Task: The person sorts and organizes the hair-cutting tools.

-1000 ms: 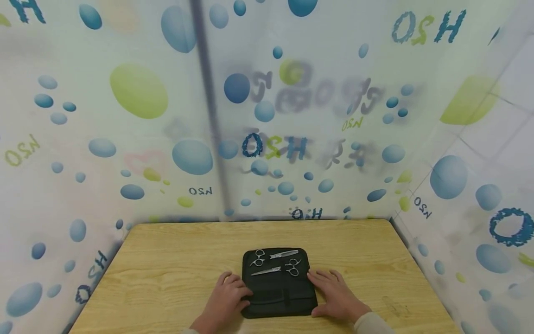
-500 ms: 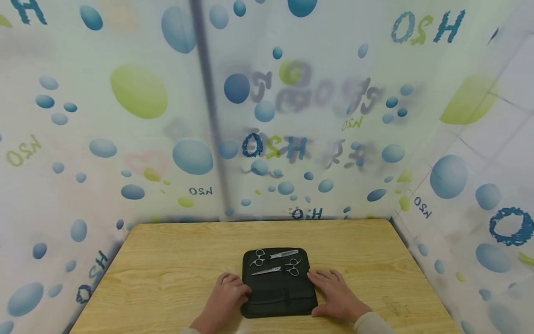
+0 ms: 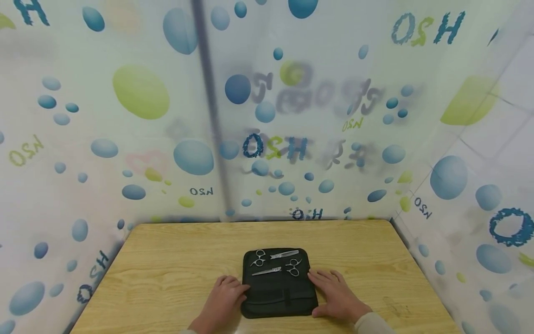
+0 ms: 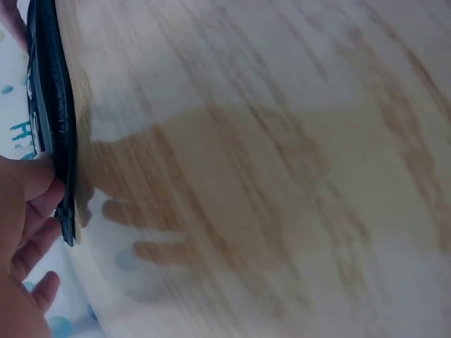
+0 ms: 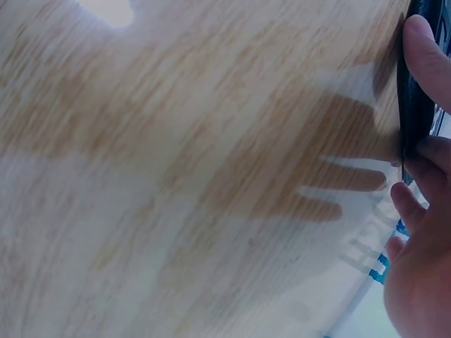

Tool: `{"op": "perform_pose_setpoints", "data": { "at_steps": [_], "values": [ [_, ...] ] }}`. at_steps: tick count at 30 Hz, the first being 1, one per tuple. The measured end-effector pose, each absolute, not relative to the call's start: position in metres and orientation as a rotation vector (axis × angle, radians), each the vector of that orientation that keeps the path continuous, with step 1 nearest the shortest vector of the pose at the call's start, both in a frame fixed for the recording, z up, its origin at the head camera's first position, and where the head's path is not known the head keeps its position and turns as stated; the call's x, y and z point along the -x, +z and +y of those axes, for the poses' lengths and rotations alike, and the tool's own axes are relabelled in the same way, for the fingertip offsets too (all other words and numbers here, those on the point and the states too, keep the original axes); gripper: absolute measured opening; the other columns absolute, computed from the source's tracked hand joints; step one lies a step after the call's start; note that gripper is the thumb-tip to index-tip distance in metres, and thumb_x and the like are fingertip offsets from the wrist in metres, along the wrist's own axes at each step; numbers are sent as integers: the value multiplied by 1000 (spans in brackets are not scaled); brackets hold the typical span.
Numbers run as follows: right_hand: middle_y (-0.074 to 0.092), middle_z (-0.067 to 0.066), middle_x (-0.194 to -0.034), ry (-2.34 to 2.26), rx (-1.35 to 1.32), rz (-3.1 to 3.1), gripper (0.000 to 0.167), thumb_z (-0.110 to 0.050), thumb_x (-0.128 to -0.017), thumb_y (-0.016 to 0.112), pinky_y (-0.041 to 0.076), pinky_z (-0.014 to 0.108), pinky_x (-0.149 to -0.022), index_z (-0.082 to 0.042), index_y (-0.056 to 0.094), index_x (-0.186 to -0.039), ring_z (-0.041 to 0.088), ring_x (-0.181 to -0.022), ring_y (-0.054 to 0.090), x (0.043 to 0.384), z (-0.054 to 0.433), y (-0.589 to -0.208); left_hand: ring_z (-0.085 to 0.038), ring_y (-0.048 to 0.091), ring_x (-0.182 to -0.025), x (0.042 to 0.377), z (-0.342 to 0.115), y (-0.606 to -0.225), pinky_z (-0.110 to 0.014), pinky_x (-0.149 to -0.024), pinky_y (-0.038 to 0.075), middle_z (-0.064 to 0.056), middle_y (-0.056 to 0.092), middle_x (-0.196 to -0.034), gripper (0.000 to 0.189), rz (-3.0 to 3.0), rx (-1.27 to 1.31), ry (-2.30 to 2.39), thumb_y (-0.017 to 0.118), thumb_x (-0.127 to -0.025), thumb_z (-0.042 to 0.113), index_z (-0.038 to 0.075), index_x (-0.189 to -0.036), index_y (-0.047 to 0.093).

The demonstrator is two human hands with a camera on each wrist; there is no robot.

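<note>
A black zip-up scissor case (image 3: 277, 283) lies flat on the wooden table in the head view. Held in its upper half are hairdressing scissors (image 3: 269, 271) and, above them, thinning scissors (image 3: 284, 254). My left hand (image 3: 223, 297) rests at the case's left edge, its fingers loosely bent; in the left wrist view, thumb and index finger touch that edge close together. On the other side, my right hand (image 3: 335, 294) lies with fairly straight fingers against the right edge. The right wrist view has the thumb (image 5: 426, 56) on the case's rim. Palms are hidden.
The wooden table (image 3: 175, 250) has rounded far corners and reaches back to a curtain (image 3: 292, 185) printed with blue and green drops. Similar curtains stand at the left and right sides.
My left index finger has drawn back slightly from over the case to its left edge. The right hand and the case stay where they were.
</note>
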State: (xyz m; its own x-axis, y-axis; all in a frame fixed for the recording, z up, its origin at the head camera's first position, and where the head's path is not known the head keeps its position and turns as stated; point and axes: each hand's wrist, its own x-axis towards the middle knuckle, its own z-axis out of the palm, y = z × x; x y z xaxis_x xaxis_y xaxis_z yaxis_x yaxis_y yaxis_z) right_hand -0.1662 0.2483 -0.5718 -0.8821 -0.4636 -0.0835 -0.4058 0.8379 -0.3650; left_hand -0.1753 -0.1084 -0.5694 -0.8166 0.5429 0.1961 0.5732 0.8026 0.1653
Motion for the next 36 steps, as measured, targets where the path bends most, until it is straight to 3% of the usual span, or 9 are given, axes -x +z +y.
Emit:
{"op": "perform_pose_setpoints", "data": {
  "at_steps": [13,25,28,36],
  "values": [
    [46,5,-152,-512,675,2848,99,-64,-70,74,22,63,-112,-10,43,-147,33,-139,40,165,247,-569,-11,59,-92,177,-109,-571,-49,-93,47,12,70,-89,10,-2881,882,-397,74,-85,27,23,-93,73],
    [50,7,-147,-575,662,2835,98,-67,-71,71,22,63,-112,-9,45,-145,34,-137,42,166,250,-565,-15,61,-91,182,-114,-566,-48,-90,48,10,69,-85,9,-2798,736,-419,70,-88,19,20,-97,73],
    [52,8,-145,-576,654,2870,91,-64,-77,69,25,62,-111,-8,46,-144,33,-134,46,169,252,-565,-16,63,-91,188,-115,-566,-47,-90,49,8,70,-84,9,-2744,675,-417,71,-87,16,19,-95,73],
    [57,12,-138,-542,583,3034,62,-39,-90,68,35,56,-108,-4,52,-138,32,-127,53,181,254,-559,-21,65,-93,207,-119,-566,-49,-87,49,3,72,-89,12,-2735,579,-403,73,-83,13,18,-94,72]
  ]
}}
